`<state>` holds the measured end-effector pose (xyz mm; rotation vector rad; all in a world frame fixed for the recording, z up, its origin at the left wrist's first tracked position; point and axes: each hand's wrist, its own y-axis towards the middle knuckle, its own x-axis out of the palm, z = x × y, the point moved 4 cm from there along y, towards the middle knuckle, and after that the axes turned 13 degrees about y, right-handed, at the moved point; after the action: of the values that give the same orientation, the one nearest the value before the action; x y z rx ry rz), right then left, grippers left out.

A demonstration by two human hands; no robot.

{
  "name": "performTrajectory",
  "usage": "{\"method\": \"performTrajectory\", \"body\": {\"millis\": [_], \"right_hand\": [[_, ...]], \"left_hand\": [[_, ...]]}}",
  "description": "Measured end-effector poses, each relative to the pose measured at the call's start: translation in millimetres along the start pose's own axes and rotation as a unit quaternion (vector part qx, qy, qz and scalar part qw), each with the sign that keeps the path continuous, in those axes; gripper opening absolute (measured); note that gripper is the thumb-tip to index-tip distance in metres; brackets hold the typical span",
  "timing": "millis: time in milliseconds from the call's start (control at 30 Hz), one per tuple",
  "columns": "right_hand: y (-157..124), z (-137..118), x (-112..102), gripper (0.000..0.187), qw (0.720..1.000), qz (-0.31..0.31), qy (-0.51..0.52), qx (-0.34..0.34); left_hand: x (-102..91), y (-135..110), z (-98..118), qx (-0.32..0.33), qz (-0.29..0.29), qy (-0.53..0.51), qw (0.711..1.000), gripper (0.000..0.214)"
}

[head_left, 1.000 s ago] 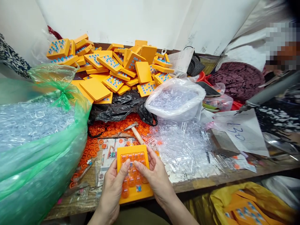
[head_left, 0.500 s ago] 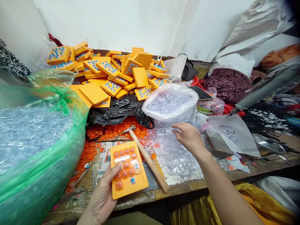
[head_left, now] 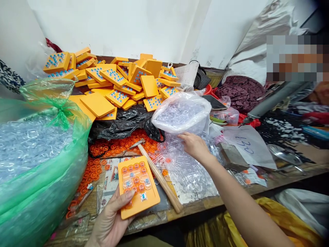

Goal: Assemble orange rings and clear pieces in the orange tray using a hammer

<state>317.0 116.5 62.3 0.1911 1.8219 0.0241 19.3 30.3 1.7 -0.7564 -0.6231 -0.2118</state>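
Observation:
My left hand (head_left: 113,209) grips a yellow plastic keypad panel (head_left: 138,200) by its lower left side, thumb on the front. Orange caps (head_left: 136,168) sit in rows on the panel, with shiny clear pieces over parts of it and a small blue-and-white switch showing near the bottom. My right hand (head_left: 194,145) is over a heap of clear plastic pieces (head_left: 190,171), just below the rim of a white bag (head_left: 168,127). Its fingers are drawn together in a pinch; what lies between the tips is too small to make out.
A hammer (head_left: 161,178) lies right of the panel. Loose orange caps (head_left: 92,169) spread beside a black bag (head_left: 120,125). More yellow panels (head_left: 97,103) are piled behind. A large green bag of clear pieces (head_left: 59,175) stands left. A metal block (head_left: 232,156) and marked paper (head_left: 246,145) lie right.
My right hand has moved left toward the white bag's rim, its fingers closer together. My left thumb has slid lower on the panel, uncovering more caps. The view has shifted slightly right.

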Motion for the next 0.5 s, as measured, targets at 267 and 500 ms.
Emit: {"method": "performTrajectory", "body": {"millis": [267,500], "right_hand": [[-44,-37,-19,0.027,0.961,0.066,0.266,-0.043],[-114,-109,20,0.019,0.836,-0.065,0.542,-0.045]], "left_hand": [[6.3,-1,2,-0.002,-0.036,0.026,0.999,0.084],[15.2,0,9,0.053,-0.062,0.036,0.996,0.077]]}}
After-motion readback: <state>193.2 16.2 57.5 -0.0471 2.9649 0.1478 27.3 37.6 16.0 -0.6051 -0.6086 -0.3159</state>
